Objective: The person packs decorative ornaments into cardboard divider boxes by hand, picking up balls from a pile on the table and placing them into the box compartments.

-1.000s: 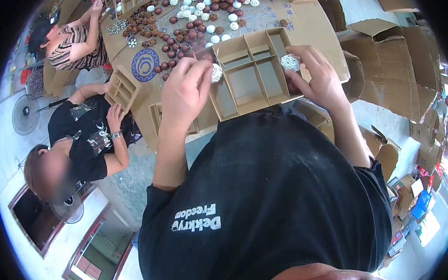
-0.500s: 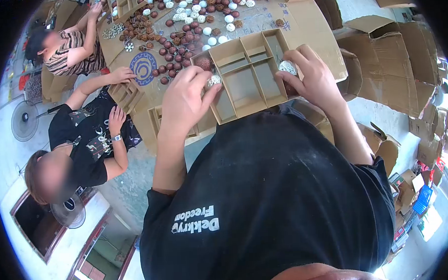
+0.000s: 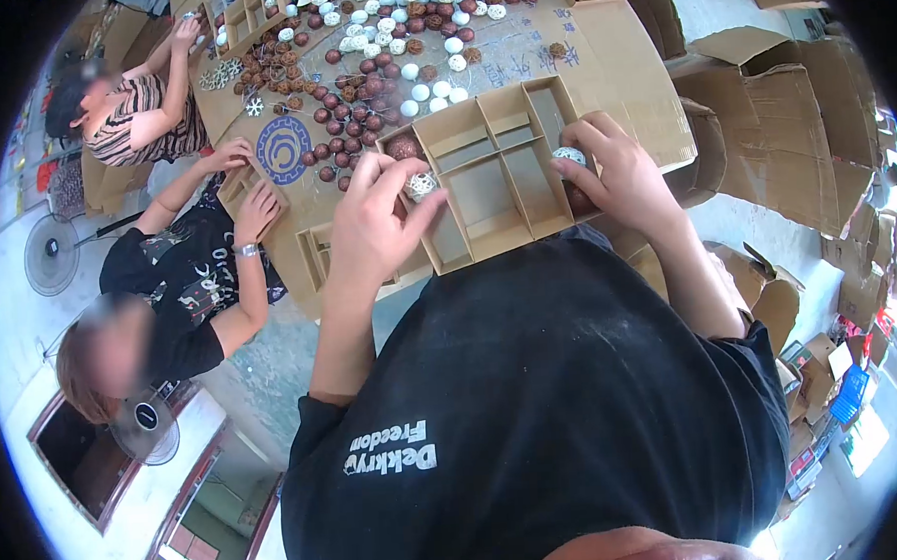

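Observation:
A divided cardboard box (image 3: 497, 244) is tilted up in front of my chest, with several compartments. My left hand (image 3: 377, 211) is closed on a white woven ball (image 3: 421, 187) at the box's left compartment. Above that ball, a glittery maroon ball (image 3: 403, 146) sits in the same compartment. At the right-hand compartment my right hand (image 3: 620, 170) pinches another white woven ball (image 3: 569, 157). A maroon ball (image 3: 578, 200) shows below it, partly hidden by my fingers. The middle compartments hold no balls.
Many maroon, white and brown balls (image 3: 359, 114) lie on the cardboard-covered table (image 3: 620, 82), with white snowflakes (image 3: 221, 74) to the left. Another divided box (image 3: 312, 256) lies left of mine. Two co-workers sit along the left side, a hand (image 3: 257, 210) on a box. Cardboard cartons (image 3: 761, 106) stand right.
The box and both my hands have shifted slightly down toward my chest. The left ball shows more between my fingers. The nearer co-worker's hands have moved on their box.

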### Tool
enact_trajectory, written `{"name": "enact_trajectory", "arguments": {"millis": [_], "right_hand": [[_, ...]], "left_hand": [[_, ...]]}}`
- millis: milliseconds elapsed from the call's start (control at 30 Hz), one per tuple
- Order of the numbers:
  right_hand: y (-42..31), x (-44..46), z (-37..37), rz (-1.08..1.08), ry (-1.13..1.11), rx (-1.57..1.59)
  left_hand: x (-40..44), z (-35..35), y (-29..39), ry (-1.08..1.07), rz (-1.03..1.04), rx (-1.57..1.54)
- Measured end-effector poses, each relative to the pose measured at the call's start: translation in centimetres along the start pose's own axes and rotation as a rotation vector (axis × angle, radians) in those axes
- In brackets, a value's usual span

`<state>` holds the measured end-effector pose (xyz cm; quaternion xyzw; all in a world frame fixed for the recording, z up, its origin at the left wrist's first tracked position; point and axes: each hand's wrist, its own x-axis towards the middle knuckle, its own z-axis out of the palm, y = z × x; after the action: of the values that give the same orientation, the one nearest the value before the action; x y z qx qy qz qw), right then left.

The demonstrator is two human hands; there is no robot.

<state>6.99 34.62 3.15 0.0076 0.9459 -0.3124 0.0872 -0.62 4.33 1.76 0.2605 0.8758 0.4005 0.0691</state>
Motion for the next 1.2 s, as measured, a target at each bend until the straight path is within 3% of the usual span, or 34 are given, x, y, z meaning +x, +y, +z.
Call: {"name": "enact_trajectory", "arguments": {"millis": [133, 200, 433, 533, 600, 667, 733, 833, 867, 933, 967, 1033, 1133, 1200], "right_hand": [[0.0, -1.0, -0.2, -0.083, 0.052, 0.041], [0.2, -1.1, 0.2, -0.154, 0.1, 0.026], [0.2, -0.8, -0.6, -0.086, 0.043, 0.057], [1.5, 0.0, -1.6, -0.199, 0.088, 0.154], [3.6, 1.3, -1.9, 0.086, 0.407, 0.682], [5.7, 4.9, -1.6, 0.154, 0.563, 0.767], [7.6, 9.8, 1.6, 0.305, 0.419, 0.473], [12.0, 18.0, 11.4, 0.086, -0.07, 0.414], [12.4, 20.3, 15.1, 0.195, -0.206, 0.306], [13.0, 22.3, 21.2, 0.029, -0.197, -0.026], [14.4, 23.2, 23.0, 0.029, -0.2, -0.023], [16.3, 24.9, 25.0, -0.014, -0.415, -0.155], [17.3, 24.5, 23.7, 0.0, -0.338, -0.139], [16.4, 22.5, 19.5, 0.134, -0.25, 0.003]], "left_hand": [[0.0, -1.0, 0.1, -0.165, -0.109, -0.092], [0.4, -1.4, 0.0, -0.18, -0.115, -0.077], [0.8, -1.6, 0.1, -0.225, -0.106, -0.083], [0.5, -1.5, 0.0, -0.204, -0.133, -0.096], [0.5, -1.9, 0.0, -0.162, -0.097, -0.165], [-0.7, -1.8, -1.9, -0.097, -0.056, -0.19], [-1.6, -1.2, -4.0, 0.322, -0.185, -0.508], [0.7, -1.7, -5.7, 0.416, -0.386, -0.609], [1.3, -1.6, -6.6, 0.413, -0.393, -0.6], [2.2, -1.4, -8.8, 0.379, -0.428, -0.6], [3.2, -0.7, -9.7, 0.304, -0.467, -0.521], [5.3, 1.4, -13.2, 0.091, -0.532, -0.408], [8.0, 6.0, -18.6, -0.209, -0.532, -0.242], [9.1, 10.1, -23.0, -0.347, -0.384, -0.178]]}}
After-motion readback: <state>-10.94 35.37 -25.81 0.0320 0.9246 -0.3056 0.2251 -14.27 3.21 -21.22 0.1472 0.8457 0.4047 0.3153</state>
